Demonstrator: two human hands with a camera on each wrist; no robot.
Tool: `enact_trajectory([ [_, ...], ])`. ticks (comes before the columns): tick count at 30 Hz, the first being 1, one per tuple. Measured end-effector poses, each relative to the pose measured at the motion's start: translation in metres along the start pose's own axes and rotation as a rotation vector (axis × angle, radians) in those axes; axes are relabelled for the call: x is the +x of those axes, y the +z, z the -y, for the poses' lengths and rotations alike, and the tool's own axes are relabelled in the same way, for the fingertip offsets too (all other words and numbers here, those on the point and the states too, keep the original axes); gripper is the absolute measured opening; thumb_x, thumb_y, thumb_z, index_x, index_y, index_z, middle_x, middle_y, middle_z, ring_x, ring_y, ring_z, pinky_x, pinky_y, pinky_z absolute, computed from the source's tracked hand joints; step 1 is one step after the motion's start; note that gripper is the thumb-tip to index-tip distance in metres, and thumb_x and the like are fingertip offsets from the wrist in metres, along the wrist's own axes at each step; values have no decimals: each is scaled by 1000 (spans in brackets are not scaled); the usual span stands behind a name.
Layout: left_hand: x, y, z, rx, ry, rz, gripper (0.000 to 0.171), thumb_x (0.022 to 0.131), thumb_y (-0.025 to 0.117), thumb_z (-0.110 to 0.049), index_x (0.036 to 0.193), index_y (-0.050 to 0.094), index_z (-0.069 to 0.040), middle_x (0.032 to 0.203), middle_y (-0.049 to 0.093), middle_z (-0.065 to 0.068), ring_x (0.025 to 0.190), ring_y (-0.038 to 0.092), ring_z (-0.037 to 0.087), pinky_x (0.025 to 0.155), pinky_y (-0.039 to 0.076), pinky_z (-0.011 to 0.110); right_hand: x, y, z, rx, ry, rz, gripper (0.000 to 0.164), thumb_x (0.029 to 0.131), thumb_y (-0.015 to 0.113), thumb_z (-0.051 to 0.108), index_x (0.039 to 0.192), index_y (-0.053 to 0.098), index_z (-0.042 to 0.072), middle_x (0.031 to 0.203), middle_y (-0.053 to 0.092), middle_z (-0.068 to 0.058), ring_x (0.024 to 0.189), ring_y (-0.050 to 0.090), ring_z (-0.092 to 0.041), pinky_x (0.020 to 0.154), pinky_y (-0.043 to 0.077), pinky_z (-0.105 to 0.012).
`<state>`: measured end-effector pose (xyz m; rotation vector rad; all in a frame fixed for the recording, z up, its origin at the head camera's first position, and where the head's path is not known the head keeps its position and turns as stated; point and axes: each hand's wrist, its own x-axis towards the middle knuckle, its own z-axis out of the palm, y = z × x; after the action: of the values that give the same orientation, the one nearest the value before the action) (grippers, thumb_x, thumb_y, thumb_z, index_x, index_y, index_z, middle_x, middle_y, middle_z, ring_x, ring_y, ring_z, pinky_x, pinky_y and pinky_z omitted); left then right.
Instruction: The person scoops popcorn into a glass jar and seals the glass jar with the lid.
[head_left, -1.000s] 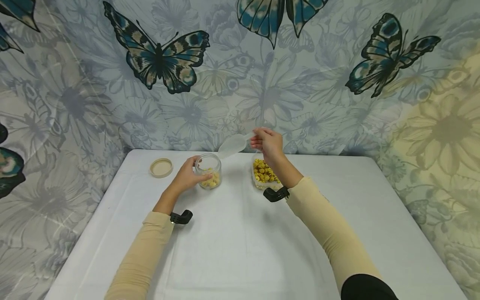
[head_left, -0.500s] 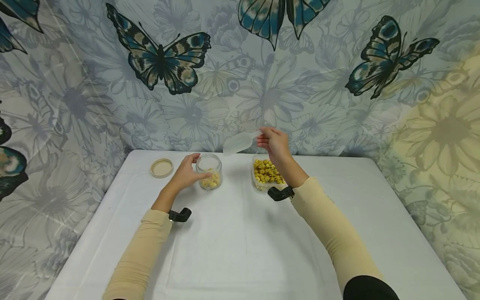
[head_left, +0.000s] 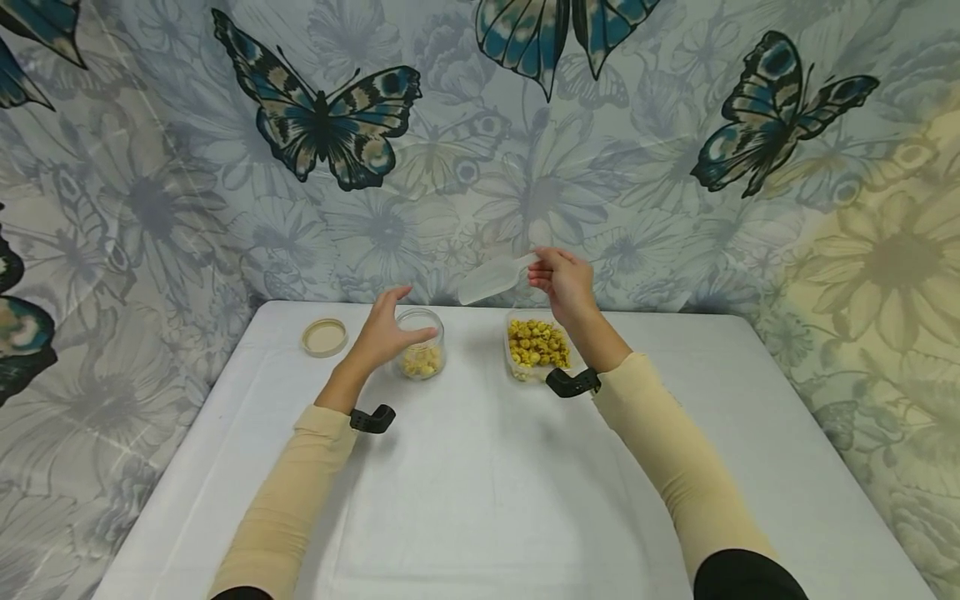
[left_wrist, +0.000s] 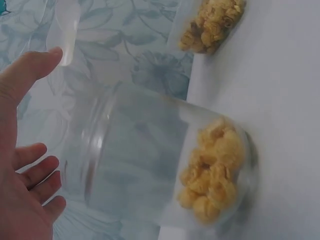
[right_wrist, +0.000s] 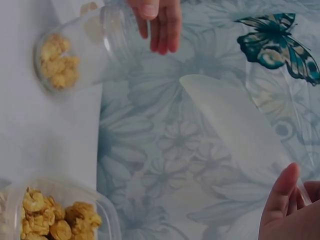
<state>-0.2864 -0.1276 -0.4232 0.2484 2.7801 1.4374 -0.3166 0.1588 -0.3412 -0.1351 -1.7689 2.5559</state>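
A clear glass jar (head_left: pixel 422 343) stands upright on the white table with yellow popcorn (left_wrist: pixel 212 175) in its bottom. My left hand (head_left: pixel 386 333) is spread beside the jar's mouth; in the left wrist view thumb and fingers are apart, clear of the glass. Up at the back, my right hand (head_left: pixel 566 283) pinches the handle of a translucent white plastic scoop (head_left: pixel 491 279). The scoop's bowl points left, and no popcorn shows in it. Below the right hand sits a clear plastic tub (head_left: pixel 517 371) filled with yellow popcorn (right_wrist: pixel 60 222).
To the left of the jar lies a round, pale lid (head_left: pixel 324 337) on the table (head_left: pixel 465 483). A fabric backdrop (head_left: pixel 540 192) printed with butterflies and flowers hangs right behind the table's back edge.
The left hand has let go of the jar and lifted slightly up beside its mouth. The right hand has drifted right and a little up with the scoop, away from the jar.
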Motion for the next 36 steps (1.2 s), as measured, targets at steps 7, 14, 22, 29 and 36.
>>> enact_trajectory([
  [7,5,6,-17,-4,74,-24,93,77,80,-43,151,31,-11,156,24,14,145,28,36,114,30,59,1,-9,7,22,-19,-10,13,99,56,12,103,63,2,63,64,-1,52,61,-10,52,53,-18],
  [14,12,18,-34,-22,112,-16,93,77,80,-44,151,31,-13,157,23,13,147,25,34,115,30,58,4,-21,14,37,-60,-7,12,99,55,10,100,63,2,63,65,-1,51,61,-10,51,53,-18],
  [22,15,36,-51,-63,137,12,92,78,79,-42,151,31,-14,159,22,11,149,19,33,116,28,60,4,-35,17,37,-72,-56,13,98,57,10,90,68,7,63,65,-2,51,61,-10,51,53,-18],
  [29,14,53,-53,-66,178,24,91,80,78,-40,151,29,-11,159,22,11,147,26,33,115,31,57,6,-48,15,5,-90,-112,13,98,57,10,91,68,5,63,64,-2,51,61,-11,49,52,-18],
  [36,12,71,-52,-102,174,69,92,81,77,-40,152,28,-11,162,16,11,148,23,34,115,29,58,7,-60,14,-11,-95,-153,17,98,57,9,85,68,7,62,62,-3,49,59,-10,47,51,-18],
])
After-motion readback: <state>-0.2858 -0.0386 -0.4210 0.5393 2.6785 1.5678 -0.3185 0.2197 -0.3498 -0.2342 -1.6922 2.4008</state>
